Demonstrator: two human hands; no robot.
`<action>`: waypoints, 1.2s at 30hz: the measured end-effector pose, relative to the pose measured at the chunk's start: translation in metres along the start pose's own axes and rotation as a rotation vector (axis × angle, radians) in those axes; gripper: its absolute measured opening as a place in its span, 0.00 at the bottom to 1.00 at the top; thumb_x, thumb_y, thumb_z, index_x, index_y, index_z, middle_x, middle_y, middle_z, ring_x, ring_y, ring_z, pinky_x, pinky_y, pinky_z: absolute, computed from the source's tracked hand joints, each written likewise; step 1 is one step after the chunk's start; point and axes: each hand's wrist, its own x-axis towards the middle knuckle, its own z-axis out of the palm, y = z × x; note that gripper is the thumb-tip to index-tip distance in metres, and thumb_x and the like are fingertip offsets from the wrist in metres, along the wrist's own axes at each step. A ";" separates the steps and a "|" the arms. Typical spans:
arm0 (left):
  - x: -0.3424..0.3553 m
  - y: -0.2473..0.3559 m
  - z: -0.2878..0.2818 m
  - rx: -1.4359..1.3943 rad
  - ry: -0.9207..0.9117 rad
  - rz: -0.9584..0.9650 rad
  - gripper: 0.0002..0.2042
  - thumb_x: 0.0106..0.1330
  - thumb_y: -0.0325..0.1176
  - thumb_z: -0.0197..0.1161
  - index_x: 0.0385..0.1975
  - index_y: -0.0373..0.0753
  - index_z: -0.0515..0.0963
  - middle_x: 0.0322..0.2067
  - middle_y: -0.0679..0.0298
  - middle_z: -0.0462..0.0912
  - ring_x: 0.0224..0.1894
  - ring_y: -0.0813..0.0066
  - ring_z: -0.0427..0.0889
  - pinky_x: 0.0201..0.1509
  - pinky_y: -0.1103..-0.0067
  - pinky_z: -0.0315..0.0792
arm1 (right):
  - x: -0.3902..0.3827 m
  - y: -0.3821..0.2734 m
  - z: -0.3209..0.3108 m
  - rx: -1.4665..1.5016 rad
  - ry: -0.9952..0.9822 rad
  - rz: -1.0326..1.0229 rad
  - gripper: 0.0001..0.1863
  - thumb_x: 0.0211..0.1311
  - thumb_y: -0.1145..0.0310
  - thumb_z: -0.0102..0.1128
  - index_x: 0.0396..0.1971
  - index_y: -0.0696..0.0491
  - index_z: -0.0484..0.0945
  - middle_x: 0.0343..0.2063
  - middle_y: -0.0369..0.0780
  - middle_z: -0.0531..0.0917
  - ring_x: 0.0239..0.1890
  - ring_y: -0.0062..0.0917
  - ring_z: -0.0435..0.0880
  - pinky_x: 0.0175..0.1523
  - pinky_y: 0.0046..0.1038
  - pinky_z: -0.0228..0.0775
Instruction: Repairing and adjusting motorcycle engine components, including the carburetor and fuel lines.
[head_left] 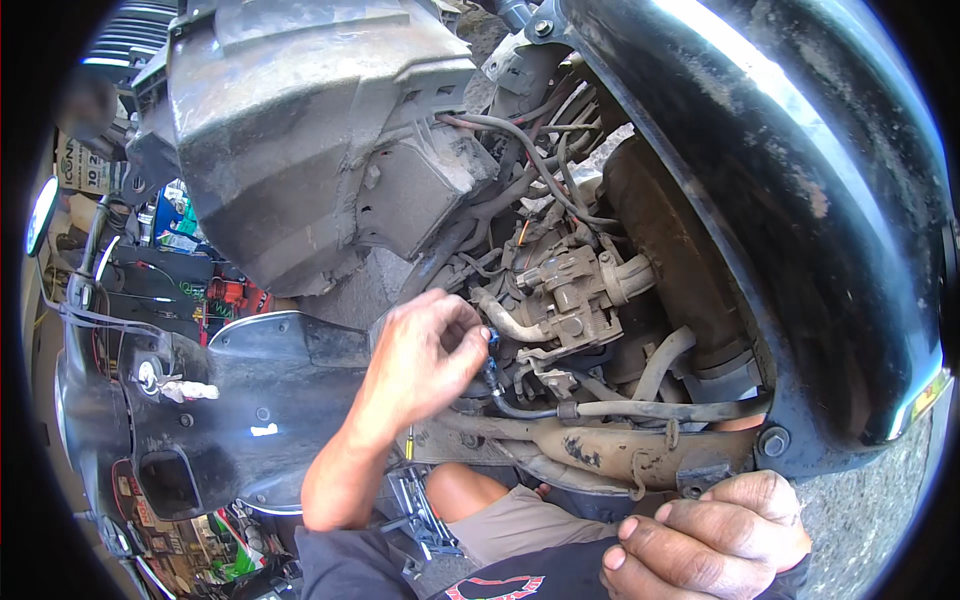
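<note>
My left hand (425, 355) is pinched on a small blue fitting (491, 362) at the end of a black hose (520, 410), beside a dirty metal engine assembly (570, 300) with several pipes and cables. My right hand (705, 540) is closed, low at the right, below the grimy frame tube (590, 450); whatever its fingers may hold is hidden. Above it curves a glossy black scooter body panel (820, 200), bolted to the frame.
A large grey plastic housing (290, 130) sits upper left, above the scooter's black front panel (270, 420). Bundled metal tools (420, 510) lie by my bent leg (460, 490). Assorted packages and tools (220, 300) crowd the background at left. Rough pavement (870, 520) shows at lower right.
</note>
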 end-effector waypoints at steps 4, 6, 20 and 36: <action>0.023 0.005 -0.012 0.018 -0.256 -0.216 0.11 0.59 0.33 0.65 0.28 0.29 0.83 0.21 0.56 0.83 0.26 0.74 0.80 0.34 0.70 0.75 | -0.001 -0.001 -0.004 0.016 -0.030 0.020 0.07 0.53 0.73 0.69 0.34 0.53 0.86 0.31 0.36 0.88 0.30 0.24 0.85 0.36 0.25 0.72; 0.033 0.009 -0.016 0.046 -0.345 -0.245 0.11 0.58 0.34 0.65 0.28 0.29 0.83 0.21 0.57 0.82 0.25 0.73 0.79 0.33 0.70 0.75 | -0.001 -0.002 -0.005 0.018 -0.028 0.020 0.08 0.53 0.73 0.69 0.35 0.53 0.86 0.32 0.37 0.88 0.31 0.24 0.85 0.36 0.25 0.72; 0.046 0.012 -0.023 0.110 -0.519 -0.318 0.11 0.56 0.35 0.66 0.29 0.30 0.85 0.22 0.57 0.82 0.27 0.72 0.79 0.35 0.69 0.75 | -0.009 -0.003 -0.008 0.050 -0.045 0.014 0.09 0.53 0.72 0.68 0.36 0.52 0.86 0.34 0.37 0.88 0.33 0.25 0.86 0.39 0.25 0.73; 0.046 0.015 -0.022 0.103 -0.520 -0.331 0.11 0.57 0.35 0.67 0.28 0.31 0.84 0.22 0.59 0.82 0.27 0.74 0.79 0.34 0.70 0.75 | -0.022 -0.002 0.000 0.016 0.029 -0.003 0.10 0.51 0.72 0.67 0.35 0.53 0.86 0.34 0.37 0.88 0.33 0.25 0.86 0.39 0.25 0.73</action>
